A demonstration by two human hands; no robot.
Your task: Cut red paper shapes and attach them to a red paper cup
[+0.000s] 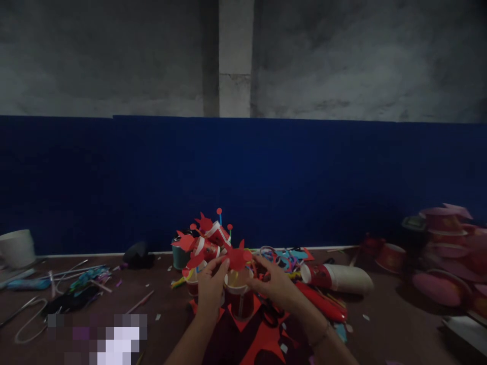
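A red paper cutout (239, 257) with pointed ends stands at the rim of a red paper cup (241, 305) with a pale inside. My left hand (212, 285) is closed, pinching the cutout's left edge between thumb and fingers. On the cup's other side, my right hand (274, 281) has its fingers curled close to the rim and the cutout's right edge; what lies between its fingertips is hard to make out. Just behind are finished-looking red cups (205, 248) with similar cutouts and stalks tipped with red discs (219, 211).
Red paper scraps (262, 339) and black-handled scissors (271, 315) lie near the cup. A cup stack (352, 280) lies on its side at right, beside a red pouch-like thing (323, 302). Pipe cleaners (89, 279) and a white cup (18, 248) are at left.
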